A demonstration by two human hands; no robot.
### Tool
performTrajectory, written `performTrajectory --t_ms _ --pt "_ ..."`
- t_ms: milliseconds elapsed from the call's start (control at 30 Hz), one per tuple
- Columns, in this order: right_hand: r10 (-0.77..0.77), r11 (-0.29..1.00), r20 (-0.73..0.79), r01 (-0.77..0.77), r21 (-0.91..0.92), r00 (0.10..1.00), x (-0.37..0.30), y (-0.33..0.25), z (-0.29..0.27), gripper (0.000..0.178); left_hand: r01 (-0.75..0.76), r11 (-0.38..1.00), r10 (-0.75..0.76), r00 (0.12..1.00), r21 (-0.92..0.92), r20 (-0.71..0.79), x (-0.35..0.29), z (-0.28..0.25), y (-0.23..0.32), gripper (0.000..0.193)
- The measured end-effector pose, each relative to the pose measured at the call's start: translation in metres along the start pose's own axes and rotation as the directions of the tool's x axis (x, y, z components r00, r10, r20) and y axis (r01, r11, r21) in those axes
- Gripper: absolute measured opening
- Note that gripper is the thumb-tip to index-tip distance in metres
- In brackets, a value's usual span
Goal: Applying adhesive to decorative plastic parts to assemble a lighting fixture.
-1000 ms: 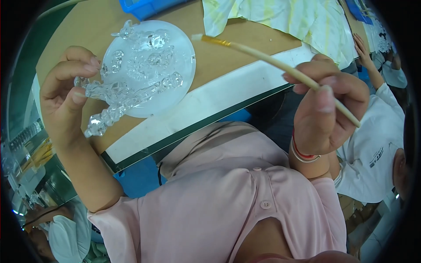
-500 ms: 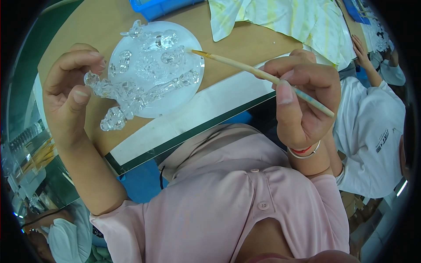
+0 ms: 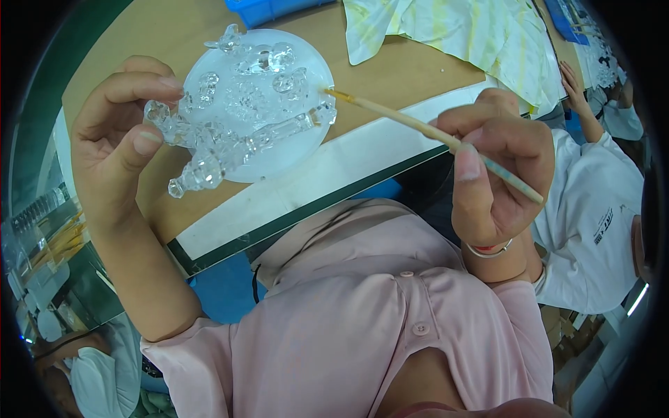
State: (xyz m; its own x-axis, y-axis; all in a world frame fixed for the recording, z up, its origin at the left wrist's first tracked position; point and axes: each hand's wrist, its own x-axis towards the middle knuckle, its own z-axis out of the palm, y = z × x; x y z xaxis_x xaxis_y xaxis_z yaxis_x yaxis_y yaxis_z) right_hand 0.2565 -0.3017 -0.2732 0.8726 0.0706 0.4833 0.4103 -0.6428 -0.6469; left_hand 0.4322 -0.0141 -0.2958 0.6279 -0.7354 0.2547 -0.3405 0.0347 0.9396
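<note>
Left hand (image 3: 115, 143) is closed on a clear glass ornament with small moulded figures on a frosted round disc (image 3: 244, 115), pinched at the disc's 9 o'clock edge: thumb on the near face, fingers curled over the top rim. The ornament is held up off the brown wooden tabletop (image 3: 160, 42), with the disc face turned toward the camera. A cluster of clear figures runs across the disc from 9 to 3 o'clock, and one knobbly piece hangs past the rim at about 7 o'clock, just right of the thumb.

Right hand (image 3: 498, 174) is wrapped around a thin pale wooden stick with a yellowish tip (image 3: 418, 129), gripping its lower half between thumb and fingers. The stick points to about 10 o'clock from that hand; its tip sits at the disc's 3 o'clock edge, touching or just beside the glass piece there, can't tell which. There's a red-and-white band on that wrist.

Containers: a blue plastic tray (image 3: 268, 8) at 12 o'clock of the disc is mostly cut off, contents not visible. A second blue tray (image 3: 568, 21) at the far 1 o'clock edge holds something too small to make out.

A yellow-striped white cloth (image 3: 460, 35) lies on the table at 1 o'clock of the ornament. Another person in a white shirt (image 3: 592, 216) is at 3 o'clock of the right hand.
</note>
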Motion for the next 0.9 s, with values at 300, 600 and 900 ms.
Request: performTrajectory --t_ms 300,600,900 --pt "0.006 0.998 0.015 -0.005 -0.058 1.0 -0.002 -0.011 0.002 0.013 0.036 0.995 -0.035 0.999 -0.091 0.007 0.003 0.004 0.001 0.032" --pt "-0.013 0.999 0.107 0.016 -0.031 0.994 0.002 -0.026 0.005 0.015 0.047 0.987 -0.047 0.999 -0.152 0.004 0.003 0.007 0.004 0.026" --pt "-0.025 1.0 -0.024 0.025 0.012 0.999 0.0 -0.023 0.014 0.013 0.031 0.99 -0.027 0.999 -0.138 0.029 0.004 0.008 0.006 0.021"
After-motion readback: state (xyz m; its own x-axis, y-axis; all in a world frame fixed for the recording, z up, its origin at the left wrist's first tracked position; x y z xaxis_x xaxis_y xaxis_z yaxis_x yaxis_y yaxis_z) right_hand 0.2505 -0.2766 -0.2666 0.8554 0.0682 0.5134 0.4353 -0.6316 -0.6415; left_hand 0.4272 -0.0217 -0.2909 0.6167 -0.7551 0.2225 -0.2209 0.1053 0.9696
